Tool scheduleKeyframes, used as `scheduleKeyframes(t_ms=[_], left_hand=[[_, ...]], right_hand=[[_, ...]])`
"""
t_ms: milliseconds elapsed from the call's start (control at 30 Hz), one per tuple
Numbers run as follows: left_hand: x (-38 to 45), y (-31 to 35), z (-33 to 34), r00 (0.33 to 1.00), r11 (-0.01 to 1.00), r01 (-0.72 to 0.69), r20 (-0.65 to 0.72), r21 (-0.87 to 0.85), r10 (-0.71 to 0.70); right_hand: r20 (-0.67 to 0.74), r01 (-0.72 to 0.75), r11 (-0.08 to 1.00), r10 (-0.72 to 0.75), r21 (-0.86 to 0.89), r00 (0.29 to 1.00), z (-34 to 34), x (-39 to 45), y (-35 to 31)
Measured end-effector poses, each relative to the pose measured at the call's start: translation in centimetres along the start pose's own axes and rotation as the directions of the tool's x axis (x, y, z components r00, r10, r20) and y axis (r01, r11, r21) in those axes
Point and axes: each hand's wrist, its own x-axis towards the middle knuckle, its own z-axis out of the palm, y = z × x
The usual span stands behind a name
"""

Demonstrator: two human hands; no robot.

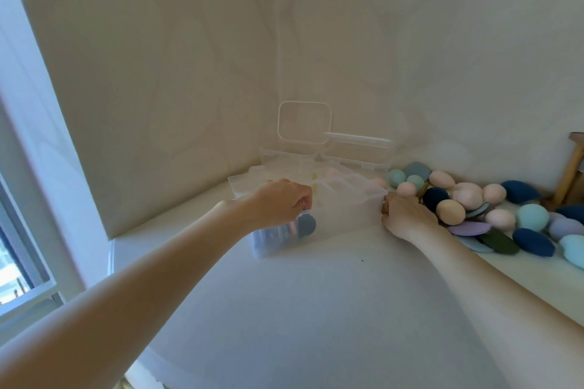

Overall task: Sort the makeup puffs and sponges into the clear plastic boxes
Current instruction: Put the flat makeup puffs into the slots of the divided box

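A clear plastic box [341, 215] stands on the white table, with several dark blue puffs [305, 226] showing through its front left wall. My left hand [281, 200] curls over the box's front left rim and grips it. My right hand [406, 215] holds the box's right end, fingers curled at the corner. More clear boxes [357, 153] stand behind in the corner, one with its lid [304, 121] raised. A pile of pink, tan, teal, lilac and navy sponges and puffs [493, 208] lies just right of my right hand.
Walls close in behind and on the left of the boxes. A window frame [28, 262] runs along the far left. A wooden stand [568, 174] rises at the far right edge. The white table surface [331, 309] stretches toward me.
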Motion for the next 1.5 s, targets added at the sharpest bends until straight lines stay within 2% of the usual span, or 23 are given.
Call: scheduleKeyframes(t_ms=[100, 200, 300, 400, 500, 567, 667, 733, 833, 1000, 1200, 1333, 1500], left_hand=[[0.0, -0.2, 0.2, 1.0, 1.0, -0.002, 0.007, -0.011, 0.002], [0.0, -0.2, 0.3, 1.0, 1.0, -0.019, 0.016, -0.013, 0.019], [0.1, -0.3, 0.1, 0.999, 0.999, -0.037, 0.038, 0.005, 0.037], [0.4, -0.7, 0.1, 0.998, 0.998, -0.057, 0.029, -0.038, 0.058], [0.5, -1.0, -0.3, 0.996, 0.995, -0.04, 0.077, -0.091, 0.047], [0.5, -0.9, -0.8, 0.991, 0.994, -0.025, 0.13, -0.107, 0.039], [0.6, -0.3, -1.9, 0.979, 0.99, 0.026, 0.205, -0.14, 0.003], [1.2, 0.1, -2.5, 0.957, 0.987, 0.068, 0.288, -0.143, -0.024], [2.1, 0.6, -2.7, 0.935, 0.987, 0.119, 0.347, -0.106, -0.075], [1.8, 0.3, -2.3, 0.973, 0.983, 0.13, 0.208, -0.129, -0.101], [1.0, -0.1, -2.3, 0.986, 0.988, 0.125, 0.12, -0.087, -0.114], [0.4, -0.6, -1.7, 0.993, 0.987, 0.09, 0.083, -0.129, -0.08], [-0.2, -0.9, -1.3, 1.0, 0.996, 0.023, 0.003, -0.086, -0.023]], right_hand=[[-0.018, -0.021, 0.998, 0.022, 0.053, 1.0, -0.2, -0.1, -0.2], [-0.173, -0.055, 0.985, 0.084, 0.166, 0.981, 0.1, -0.4, 0.0], [-0.364, 0.056, 0.91, 0.107, 0.412, 0.925, -0.1, -0.6, 0.2], [-0.429, 0.091, 0.817, 0.201, 0.569, 0.881, -2.0, -0.8, -0.4], [-0.537, 0.18, 0.792, 0.209, 0.583, 0.817, -4.1, -1.2, -1.9], [-0.585, 0.305, 0.784, 0.089, 0.54, 0.806, -5.1, -1.8, -3.7], [-0.543, 0.459, 0.779, -0.185, 0.427, 0.819, -5.6, -3.0, -7.1], [-0.516, 0.505, 0.759, -0.263, 0.41, 0.815, -5.1, -3.6, -9.0], [-0.486, 0.509, 0.717, -0.268, 0.475, 0.832, -4.0, -3.9, -10.4], [-0.409, 0.441, 0.726, -0.238, 0.527, 0.881, -2.2, -4.3, -10.2], [-0.296, 0.417, 0.823, -0.318, 0.386, 0.901, -1.9, -4.0, -10.6], [-0.235, 0.401, 0.862, -0.339, 0.31, 0.911, -2.2, -4.0, -10.7], [-0.147, 0.384, 0.908, -0.363, 0.165, 0.92, -2.4, -4.4, -11.1]])
